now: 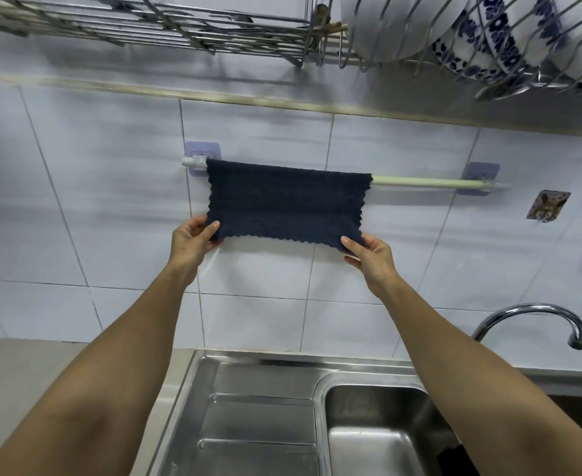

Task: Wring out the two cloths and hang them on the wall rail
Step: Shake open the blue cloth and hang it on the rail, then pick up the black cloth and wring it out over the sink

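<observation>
Head view looks at a white tiled wall above a steel sink. A dark blue cloth hangs over the pale wall rail, near the rail's left end. The rail is held to the wall by two stick-on hooks, one at each end, and the right part of the rail is bare. The left hand holds the cloth's bottom left corner, with the thumb on the front and the other fingers tucked behind, so the corner is pinched between them. The right hand holds the bottom right corner the same way, thumb on the front and fingers curled under the edge. Both hands pull the cloth a little out and flat, and it looks smooth and spread wide. So the step now looks like hanging the first cloth and making it neat. It seems almost done. A dark bit of something peeks out by the right arm, down in the sink bowl. It may be the second cloth, but too little of it shows to be sure. Next, the hands would need to let go softly so the cloth does not slide off the rail. Then they would go down to the sink, pick up the other cloth, twist it hard over the bowl so the water runs out, and hang it on the bare right part of the rail, beside the first one.
</observation>
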